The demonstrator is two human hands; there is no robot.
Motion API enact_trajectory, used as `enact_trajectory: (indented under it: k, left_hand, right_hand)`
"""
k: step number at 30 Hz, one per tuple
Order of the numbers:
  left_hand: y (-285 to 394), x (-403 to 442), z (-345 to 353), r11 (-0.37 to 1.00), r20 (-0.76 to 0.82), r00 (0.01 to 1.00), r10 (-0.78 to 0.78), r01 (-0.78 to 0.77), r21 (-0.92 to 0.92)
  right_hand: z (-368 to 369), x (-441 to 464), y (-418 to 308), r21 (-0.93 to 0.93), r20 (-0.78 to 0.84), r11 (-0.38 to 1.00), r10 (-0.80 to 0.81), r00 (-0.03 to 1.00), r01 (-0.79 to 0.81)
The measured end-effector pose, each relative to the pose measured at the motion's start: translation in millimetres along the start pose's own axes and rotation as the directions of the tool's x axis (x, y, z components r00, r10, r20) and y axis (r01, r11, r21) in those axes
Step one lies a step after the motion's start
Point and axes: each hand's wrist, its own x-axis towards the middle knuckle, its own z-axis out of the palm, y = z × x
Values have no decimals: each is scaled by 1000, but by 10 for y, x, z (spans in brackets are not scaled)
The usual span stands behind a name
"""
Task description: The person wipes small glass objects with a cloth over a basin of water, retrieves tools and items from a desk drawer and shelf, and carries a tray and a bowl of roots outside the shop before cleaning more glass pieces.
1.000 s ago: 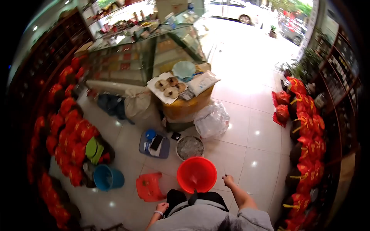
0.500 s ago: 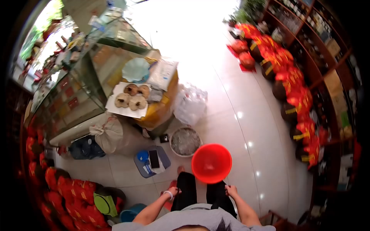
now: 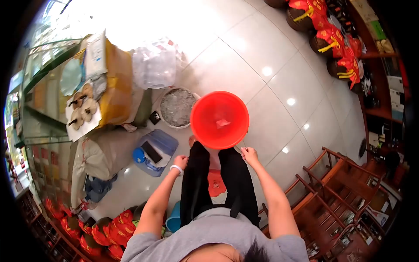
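My left hand (image 3: 180, 162) is closed beside my left knee, a white band on its wrist; whatever its fingers hold is hidden. Beside the other knee, my right hand (image 3: 249, 155) is closed, with a thin, short thing (image 3: 238, 149) showing at its fingertips, too small to name. A red plastic basin (image 3: 220, 99) is in front of my knees, with a small pale pinkish patch at its bottom. Behind it to the left is a white tub (image 3: 183, 125) full of clear, glassy-looking pieces (image 3: 177, 107). A blue plastic stool (image 3: 168, 139) bears a dark phone (image 3: 151, 152) and a round blue lid (image 3: 139, 155).
A bulging clear plastic bag (image 3: 153, 65) stands beyond the tub, next to a yellow-taped carton (image 3: 118, 83). Wooden chairs (image 3: 325, 187) are at my right. Jars with red cloth covers (image 3: 329, 37) line the right side. A pale sack (image 3: 96, 161) leans at left.
My view has tilted down and turned, so the basin and tub appear higher and the wooden chairs show more fully. Both hands stay closed by my knees.
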Motion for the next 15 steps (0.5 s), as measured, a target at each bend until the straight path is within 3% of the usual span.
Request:
enact_trajectory:
  k: [2,6,8,9,11,12,13,14,15]
  left_hand:
    - [140,346,144,975,0,988,158,-156,156]
    - [416,1044,625,949,29,958,287,-288,130]
    - [500,1362,871,894,41,906,422,-423,148]
    - [533,1552,990,895,45,908,417,-419,154]
    - [554,1916,1240,781,274,805,526,-585,219]
    - [538,2112,1373,781,290,805,518,-583,224]
    - [534,2316,1504,677,309,766,563,-642,360]
    - [551,2532,1631,545,333,720,609,-685,484]
    - [571,2767,1775,533,340,713,614,-691,488]
  right_hand:
    - [66,372,164,45,-42,997,-60,997,62]
    - [252,1256,452,82,-90,991,-94,992,102]
    - [348,1610,447,39,-175,957,-276,945,286]
    - [383,1771,395,106,-177,945,-290,941,311]
    - [442,2017,244,276,-193,904,-281,940,327]
    - [479,2091,202,379,-207,867,-261,943,323]
    - [512,2094,188,385,-215,868,-247,945,314]
    - [524,2107,138,524,-219,787,-245,944,326]
    - [523,2129,88,649,-224,683,-251,942,336]
